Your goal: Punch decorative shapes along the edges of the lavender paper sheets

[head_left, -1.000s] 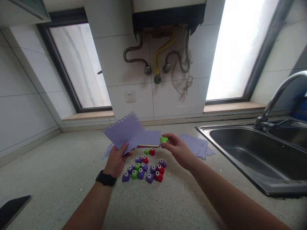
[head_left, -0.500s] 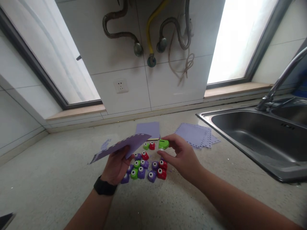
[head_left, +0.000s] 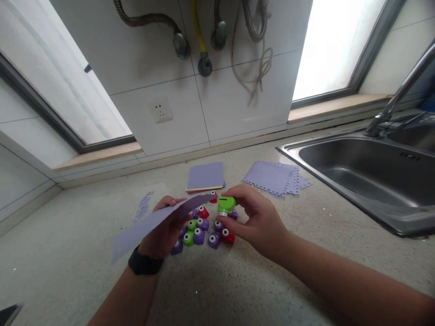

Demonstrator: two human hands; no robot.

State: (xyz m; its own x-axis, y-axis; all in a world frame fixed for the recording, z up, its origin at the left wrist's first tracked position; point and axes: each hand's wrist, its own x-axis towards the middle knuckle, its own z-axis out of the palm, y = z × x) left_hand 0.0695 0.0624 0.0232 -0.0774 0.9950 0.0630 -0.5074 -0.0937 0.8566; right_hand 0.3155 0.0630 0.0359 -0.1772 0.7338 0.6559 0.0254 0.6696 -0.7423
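My left hand (head_left: 164,228) is closed on a sheet of purple paper (head_left: 146,228), which tilts and curves above the counter. The sheet's right corner comes up to the slot side of a green craft punch (head_left: 226,204); whether it has entered the slot I cannot tell. My right hand (head_left: 253,213) grips that punch between thumb and fingers, its white button facing down. Under and between my hands stand several small punches: purple (head_left: 199,236), green (head_left: 188,238) and red (head_left: 228,236), with white buttons on top. Others are partly hidden by the paper and my hands.
A stack of paper (head_left: 206,176) with a purple top sheet lies behind the punches. Right of it are fanned purple sheets (head_left: 268,176) with punched edges. A steel sink (head_left: 340,181) with a tap (head_left: 377,122) is at right. Purple paper scraps (head_left: 143,207) lie at left.
My left hand has turned the purple sheet so its right corner now meets the green punch. The punch has moved slightly left, and the camera view has shifted.
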